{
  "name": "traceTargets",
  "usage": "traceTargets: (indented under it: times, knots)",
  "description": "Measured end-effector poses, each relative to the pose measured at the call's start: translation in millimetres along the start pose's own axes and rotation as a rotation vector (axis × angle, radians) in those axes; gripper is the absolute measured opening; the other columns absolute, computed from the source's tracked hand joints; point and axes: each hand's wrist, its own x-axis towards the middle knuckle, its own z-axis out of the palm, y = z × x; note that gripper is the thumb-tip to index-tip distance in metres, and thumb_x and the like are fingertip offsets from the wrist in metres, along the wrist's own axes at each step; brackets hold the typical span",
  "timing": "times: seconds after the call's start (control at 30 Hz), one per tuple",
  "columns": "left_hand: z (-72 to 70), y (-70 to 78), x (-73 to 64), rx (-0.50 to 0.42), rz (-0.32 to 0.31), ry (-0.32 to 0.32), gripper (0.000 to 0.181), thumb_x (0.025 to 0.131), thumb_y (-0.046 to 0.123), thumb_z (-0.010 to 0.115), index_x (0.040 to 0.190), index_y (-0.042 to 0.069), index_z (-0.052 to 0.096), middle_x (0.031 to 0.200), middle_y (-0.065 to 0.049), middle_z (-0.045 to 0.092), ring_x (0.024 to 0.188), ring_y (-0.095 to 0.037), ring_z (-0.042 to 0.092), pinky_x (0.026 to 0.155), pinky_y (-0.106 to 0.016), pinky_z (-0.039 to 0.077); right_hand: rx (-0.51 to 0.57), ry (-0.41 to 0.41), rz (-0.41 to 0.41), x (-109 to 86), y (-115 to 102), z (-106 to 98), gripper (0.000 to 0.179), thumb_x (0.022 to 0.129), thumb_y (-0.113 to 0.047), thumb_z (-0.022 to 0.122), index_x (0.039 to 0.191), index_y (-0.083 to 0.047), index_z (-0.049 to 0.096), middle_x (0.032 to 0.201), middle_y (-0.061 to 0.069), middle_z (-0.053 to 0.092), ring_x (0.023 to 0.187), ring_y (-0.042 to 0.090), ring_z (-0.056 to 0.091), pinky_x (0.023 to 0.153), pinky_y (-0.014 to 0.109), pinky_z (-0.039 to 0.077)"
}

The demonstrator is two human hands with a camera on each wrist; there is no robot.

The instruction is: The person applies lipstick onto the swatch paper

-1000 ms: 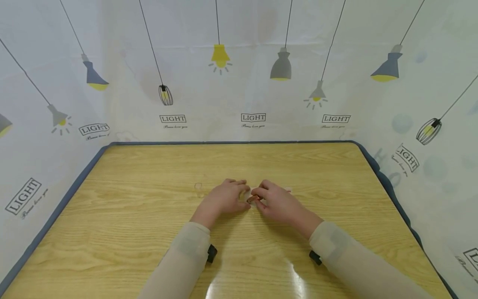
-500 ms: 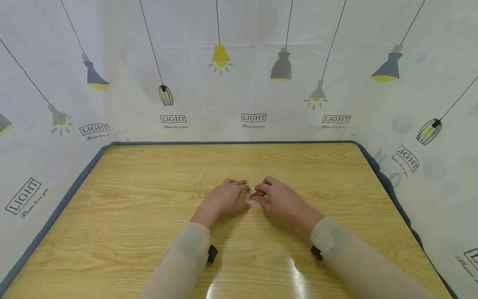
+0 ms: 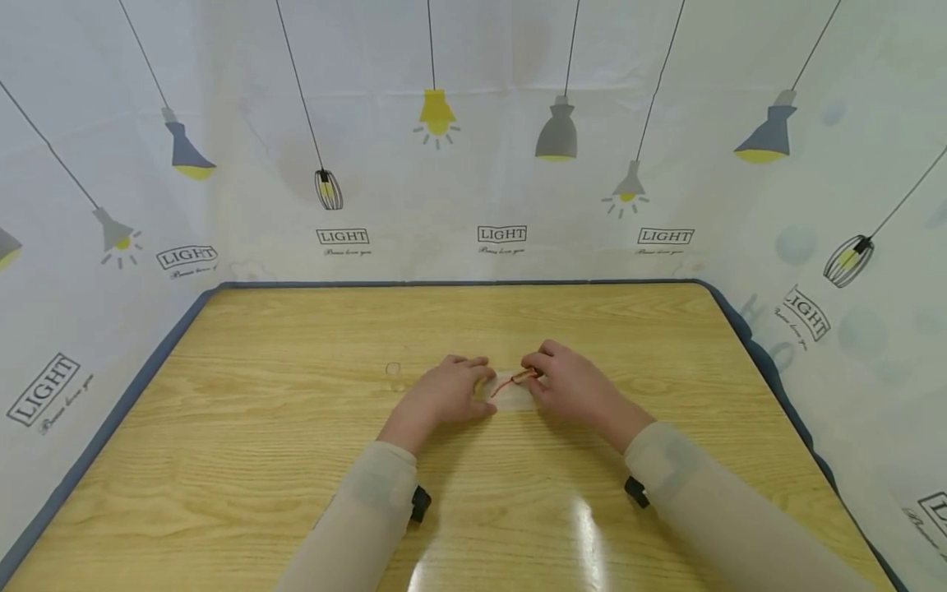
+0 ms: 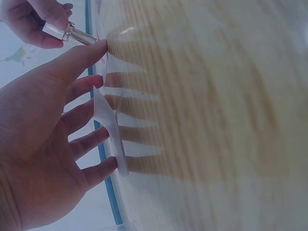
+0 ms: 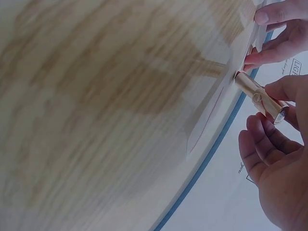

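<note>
My right hand [image 3: 577,390] pinches a shiny gold lipstick [image 3: 524,376] between thumb and fingers, its tip down at a thin white sheet of paper [image 3: 515,400] on the table. A curved red streak [image 3: 501,386] runs from near my left hand up to the lipstick. In the right wrist view the gold lipstick tube [image 5: 257,94] leans to the sheet, and another red line [image 5: 208,118] shows on the paper's other part. My left hand [image 3: 444,390] rests at the sheet's left end with fingers spread and fairly straight; the paper's edge [image 4: 109,118] curls up by its fingertips.
A small see-through thing with a thin dark rim [image 3: 393,369] lies left of my left hand. The wood-grain table [image 3: 296,460] has a dark blue edge strip [image 3: 459,283], with a lamp-printed white sheet [image 3: 414,189] behind it.
My right hand has drawn the lipstick to the right and slightly away across the paper, and a red streak now shows behind it. My left hand stays in place.
</note>
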Motion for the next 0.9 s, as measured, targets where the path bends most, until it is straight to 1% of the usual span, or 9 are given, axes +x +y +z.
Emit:
traceTargets:
  times: [0.1,0.37,0.53,0.77,0.9]
  knots:
    - [-0.2,0.5,-0.3,0.007,0.001,-0.001,0.063,0.102,0.046,0.071,0.157,0.022,0.054,0.173,-0.002,0.039,0.161,-0.034,0.035,0.129,-0.052,0.036,-0.002,0.006,-0.001,-0.6,1.2,-0.6,0.026,0.101,-0.019,0.073,0.124,-0.005,0.074,0.109,0.009,0.067,0.091,0.019,0.066,0.082,0.037,0.062]
    - [-2.2,2.8,-1.5,0.007,0.01,0.003,0.061,0.102,0.045,0.072,0.156,0.021,0.056,0.172,-0.004,0.041,0.16,-0.036,0.036,0.128,-0.052,0.037,-0.014,-0.02,0.06,-2.1,4.4,-2.2,0.026,0.103,-0.024,0.072,0.124,-0.007,0.074,0.109,0.008,0.065,0.093,0.018,0.066,0.084,0.037,0.061]
    - [-2.3,3.3,-1.0,0.019,0.007,0.008,0.061,0.101,0.045,0.072,0.155,0.021,0.057,0.172,-0.004,0.041,0.159,-0.036,0.037,0.128,-0.051,0.038,-0.002,-0.021,0.073,-2.3,6.1,-5.0,0.027,0.103,-0.022,0.071,0.125,-0.006,0.073,0.111,0.008,0.065,0.095,0.019,0.067,0.085,0.038,0.062]
    - [0.4,7.6,0.2,0.082,0.001,0.019,0.062,0.102,0.049,0.069,0.155,0.02,0.056,0.171,-0.005,0.042,0.159,-0.036,0.039,0.128,-0.052,0.037,0.011,-0.002,0.093,-3.7,6.4,-9.5,0.029,0.103,-0.019,0.069,0.128,-0.005,0.072,0.113,0.01,0.065,0.097,0.021,0.068,0.085,0.039,0.062]
    - [0.9,9.3,0.0,0.089,-0.012,0.022,0.063,0.102,0.05,0.069,0.156,0.021,0.055,0.171,-0.005,0.042,0.159,-0.035,0.039,0.129,-0.053,0.035,0.015,0.007,0.087,-4.3,7.6,-9.7,0.028,0.104,-0.019,0.069,0.127,-0.005,0.072,0.112,0.009,0.065,0.095,0.021,0.068,0.085,0.039,0.062]
